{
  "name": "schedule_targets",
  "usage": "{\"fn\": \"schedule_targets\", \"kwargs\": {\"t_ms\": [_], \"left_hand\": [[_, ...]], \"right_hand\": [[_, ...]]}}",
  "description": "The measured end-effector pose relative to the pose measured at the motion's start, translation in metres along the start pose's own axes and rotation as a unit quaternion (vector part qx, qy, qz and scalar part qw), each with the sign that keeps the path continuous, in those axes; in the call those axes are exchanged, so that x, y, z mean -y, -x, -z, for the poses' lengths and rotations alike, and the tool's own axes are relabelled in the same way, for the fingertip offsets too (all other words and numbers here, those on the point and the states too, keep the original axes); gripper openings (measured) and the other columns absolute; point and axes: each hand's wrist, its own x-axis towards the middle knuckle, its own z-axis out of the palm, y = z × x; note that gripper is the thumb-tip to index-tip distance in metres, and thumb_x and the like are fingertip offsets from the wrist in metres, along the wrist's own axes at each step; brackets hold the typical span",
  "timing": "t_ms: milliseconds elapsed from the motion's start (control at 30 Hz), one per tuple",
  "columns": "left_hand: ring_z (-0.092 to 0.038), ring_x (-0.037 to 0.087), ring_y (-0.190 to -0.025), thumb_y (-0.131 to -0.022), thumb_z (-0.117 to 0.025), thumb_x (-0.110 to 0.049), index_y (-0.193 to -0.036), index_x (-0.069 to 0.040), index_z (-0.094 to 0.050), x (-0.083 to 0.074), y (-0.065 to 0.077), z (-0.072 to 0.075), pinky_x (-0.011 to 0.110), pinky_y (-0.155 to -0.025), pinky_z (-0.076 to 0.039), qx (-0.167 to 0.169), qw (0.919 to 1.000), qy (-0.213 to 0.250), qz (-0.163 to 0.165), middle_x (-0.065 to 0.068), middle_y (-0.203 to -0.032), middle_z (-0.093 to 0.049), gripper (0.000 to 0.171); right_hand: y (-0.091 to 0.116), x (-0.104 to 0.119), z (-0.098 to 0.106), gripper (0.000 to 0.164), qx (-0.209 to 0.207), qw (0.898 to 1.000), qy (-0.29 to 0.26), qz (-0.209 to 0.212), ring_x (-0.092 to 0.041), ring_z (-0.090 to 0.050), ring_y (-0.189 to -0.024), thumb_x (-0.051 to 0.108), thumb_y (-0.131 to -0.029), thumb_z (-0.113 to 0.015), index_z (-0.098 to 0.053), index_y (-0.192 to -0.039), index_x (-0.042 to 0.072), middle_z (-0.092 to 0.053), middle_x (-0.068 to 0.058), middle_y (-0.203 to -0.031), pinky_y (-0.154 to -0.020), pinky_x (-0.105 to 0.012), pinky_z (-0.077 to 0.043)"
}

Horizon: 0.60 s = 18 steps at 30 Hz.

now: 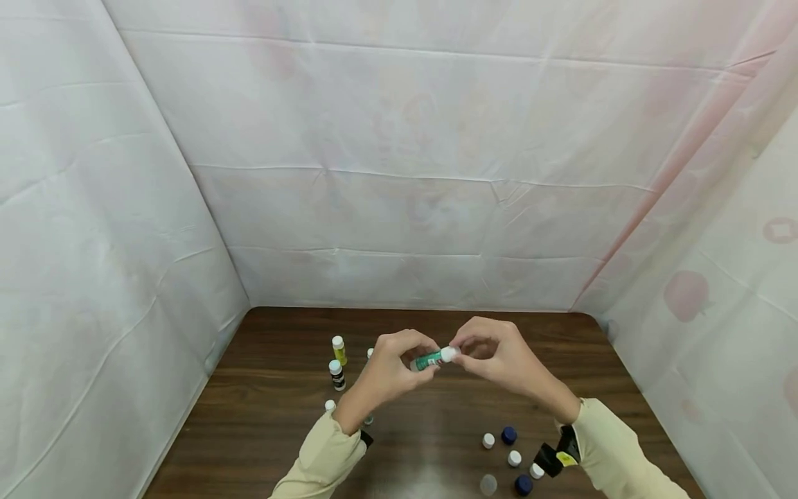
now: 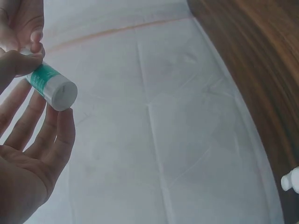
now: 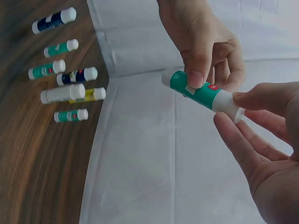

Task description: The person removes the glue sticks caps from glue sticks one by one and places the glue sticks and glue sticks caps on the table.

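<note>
A green-labelled glue stick [image 1: 427, 361] is held up above the table between both hands. My left hand [image 1: 394, 359] grips its green body, with the thumb across the label in the right wrist view. At the other end my right hand [image 1: 495, 348] pinches the white end [image 3: 227, 103] between thumb and fingers. The glue stick [image 2: 53, 87] lies tilted, its whitish base facing the left wrist camera. Whether the white end is a separate cap, I cannot tell.
Several glue sticks stand at the left of the wooden table [image 1: 280, 430], among them a yellow one [image 1: 339, 351] and a dark one [image 1: 337, 375]. At the front right lie several loose caps, including a blue cap [image 1: 508, 435] and a white cap [image 1: 488, 441]. White cloth [image 1: 399, 208] surrounds the table.
</note>
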Motion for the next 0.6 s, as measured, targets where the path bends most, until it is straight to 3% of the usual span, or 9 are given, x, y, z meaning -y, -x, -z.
{"fn": "schedule_targets", "kwargs": {"t_ms": [167, 300, 433, 600], "left_hand": [[-0.058, 0.004, -0.072, -0.075, -0.075, -0.002, -0.093, -0.014, -0.068, -0.011, 0.008, 0.004, 0.024, -0.055, -0.053, 0.013, 0.9995, -0.018, -0.023, -0.006, -0.088, -0.065, 0.023], [-0.056, 0.004, -0.071, -0.074, -0.076, -0.002, -0.092, -0.014, -0.068, -0.022, 0.014, 0.007, 0.018, -0.054, -0.05, 0.015, 0.9988, -0.036, -0.03, -0.005, -0.09, -0.066, 0.023], [-0.055, 0.004, -0.071, -0.074, -0.077, -0.003, -0.091, -0.015, -0.068, -0.03, 0.021, 0.01, 0.014, -0.055, -0.048, 0.014, 0.9983, -0.05, -0.027, -0.006, -0.091, -0.066, 0.023], [-0.058, 0.004, -0.071, -0.073, -0.077, 0.0, -0.092, -0.015, -0.068, -0.033, 0.035, 0.018, 0.019, -0.056, -0.051, 0.005, 0.9994, -0.033, -0.012, -0.005, -0.091, -0.065, 0.026]], "right_hand": [[0.006, 0.026, -0.004, 0.019, 0.007, 0.999, -0.024, 0.021, -0.027, -0.064, -0.075, -0.013, -0.076, -0.07, -0.066, -0.09, -0.001, -0.062, -0.017, -0.09, -0.059, -0.032, -0.057], [0.011, 0.039, -0.006, 0.019, 0.008, 0.999, -0.035, 0.028, -0.025, -0.063, -0.075, -0.012, -0.077, -0.07, -0.067, -0.09, 0.001, -0.062, -0.015, -0.089, -0.059, -0.032, -0.057], [0.016, 0.044, -0.009, 0.02, 0.008, 0.998, -0.043, 0.047, -0.023, -0.062, -0.076, -0.013, -0.077, -0.07, -0.067, -0.09, 0.002, -0.062, -0.014, -0.09, -0.061, -0.032, -0.057], [0.021, 0.043, -0.008, 0.025, -0.007, 0.997, -0.04, 0.072, -0.021, -0.063, -0.075, -0.016, -0.073, -0.071, -0.067, -0.091, 0.001, -0.062, -0.013, -0.089, -0.06, -0.032, -0.057]]}}
